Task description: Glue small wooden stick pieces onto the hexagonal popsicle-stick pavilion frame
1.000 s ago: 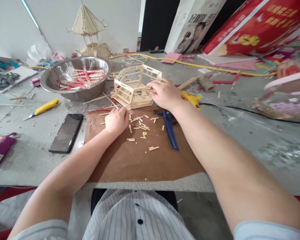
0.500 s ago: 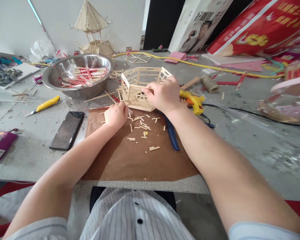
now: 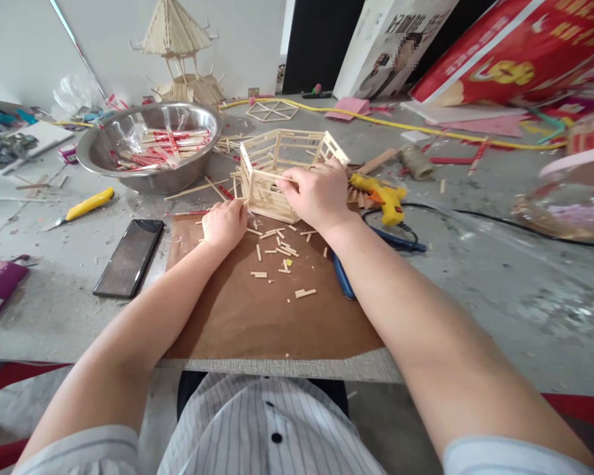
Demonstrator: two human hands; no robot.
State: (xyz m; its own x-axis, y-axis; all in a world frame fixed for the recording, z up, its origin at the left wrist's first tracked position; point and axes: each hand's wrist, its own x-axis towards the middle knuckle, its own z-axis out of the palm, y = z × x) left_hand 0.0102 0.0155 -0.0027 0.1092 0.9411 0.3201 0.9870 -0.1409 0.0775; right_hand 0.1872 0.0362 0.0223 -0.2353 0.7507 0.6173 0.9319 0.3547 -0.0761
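A pale wooden stick frame (image 3: 272, 210), many-sided with upright posts and rails, stands at the far edge of a brown sheet (image 3: 257, 323). My right hand (image 3: 319, 191) is closed over its near right side, thumb and fingers gripping the top rail. My left hand (image 3: 225, 223) is closed at the frame's lower left corner, its fingertips against the wood; whether a small piece is pinched there is hidden. Short cut sticks (image 3: 284, 247) lie scattered on the sheet in front of the frame. Beside my right forearm lies a blue-handled tool (image 3: 344, 277), partly covered.
A steel bowl (image 3: 202, 158) of red-wrapped sticks stands at the left, near a yellow utility knife (image 3: 90, 203) and a phone (image 3: 129, 258). A yellow glue gun (image 3: 389, 201) with a black cord lies right of the frame. Behind stands a stick pavilion (image 3: 175, 39).
The frame's right end shows slightly tilted now, and my right hand has shifted a little left. My left hand stays at the lower left corner. The camera view has moved slightly.
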